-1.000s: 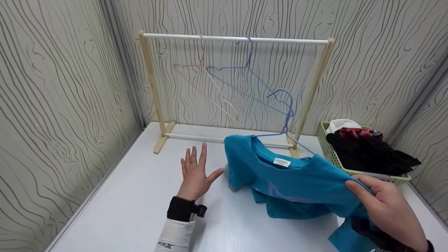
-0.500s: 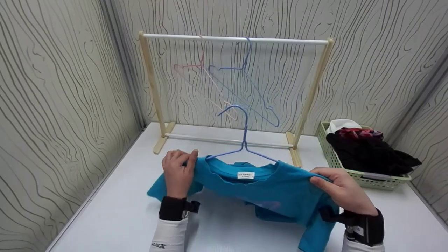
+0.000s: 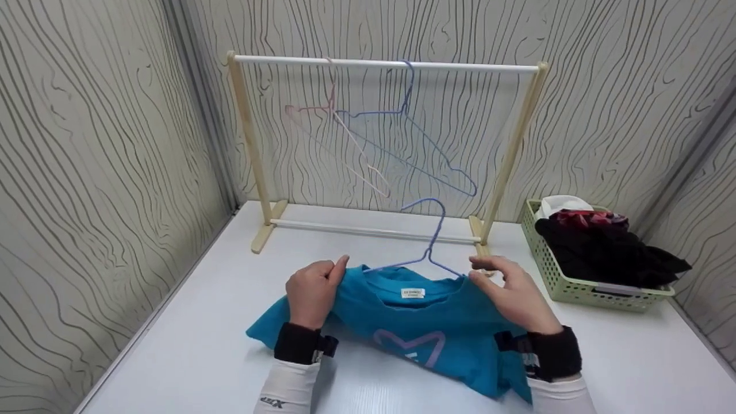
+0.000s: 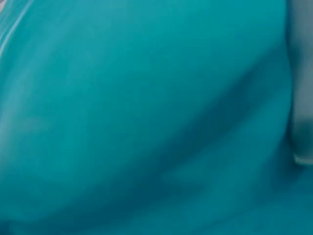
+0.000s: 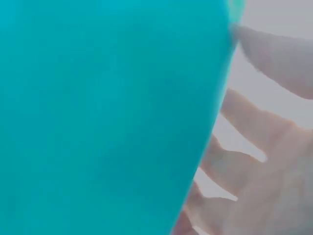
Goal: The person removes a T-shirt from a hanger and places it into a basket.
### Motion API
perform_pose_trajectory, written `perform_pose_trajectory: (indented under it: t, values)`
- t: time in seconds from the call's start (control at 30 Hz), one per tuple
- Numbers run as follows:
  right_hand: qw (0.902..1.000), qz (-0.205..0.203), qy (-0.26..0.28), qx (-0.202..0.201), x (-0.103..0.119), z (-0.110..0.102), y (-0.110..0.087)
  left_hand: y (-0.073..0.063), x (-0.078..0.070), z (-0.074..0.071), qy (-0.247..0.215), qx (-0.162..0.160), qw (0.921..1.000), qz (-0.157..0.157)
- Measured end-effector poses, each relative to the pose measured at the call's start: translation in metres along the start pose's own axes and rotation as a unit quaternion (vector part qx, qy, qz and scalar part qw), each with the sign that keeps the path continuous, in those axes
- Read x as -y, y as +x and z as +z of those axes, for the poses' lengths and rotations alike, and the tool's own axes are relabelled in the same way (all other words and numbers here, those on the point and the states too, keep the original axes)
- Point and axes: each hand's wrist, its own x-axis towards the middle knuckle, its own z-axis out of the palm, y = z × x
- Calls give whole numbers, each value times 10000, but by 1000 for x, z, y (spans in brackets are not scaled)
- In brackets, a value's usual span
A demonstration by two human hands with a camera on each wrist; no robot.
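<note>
A blue T-shirt with a white neck label and a lilac print is held up over the table on a purple-blue wire hanger. The hanger's hook rises through the neckline, tilted. My left hand grips the shirt's left shoulder with curled fingers. At the other shoulder, close to the collar, is my right hand, its thumb tip right at the cloth and a gap between thumb and forefinger. In the right wrist view, its fingers are spread behind the shirt's edge. Blue cloth fills most of the left wrist view.
A rack with wooden posts and a white rail stands behind the shirt. A pink hanger and a blue hanger hang from it. On the right, a green basket holds black, red-patterned and white clothes.
My left hand went from spread beside the shirt to gripping its left shoulder. My right hand let go of the sleeve side and moved inward towards the collar. The rack's blue hanger swung.
</note>
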Motion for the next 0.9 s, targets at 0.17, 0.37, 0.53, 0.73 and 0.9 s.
perform_pose_trajectory:
  t: [0.17,0.37,0.53,0.73,0.9]
  values:
    - [9954,-280,920,31,26,33,5,-7,-11,13,251,156,9970,710]
    - [9891,-489,1369,216,30,51,7,-7,-12,17,-39,62,9971,760]
    - [9892,-873,1099,426,26,47,7,-5,-8,15,-415,174,9984,345]
    - [9885,-1171,896,344,18,29,4,-1,4,10,-714,-105,9974,55]
    - [9865,-1265,1013,-244,10,14,0,2,12,6,-635,-279,9974,-171]
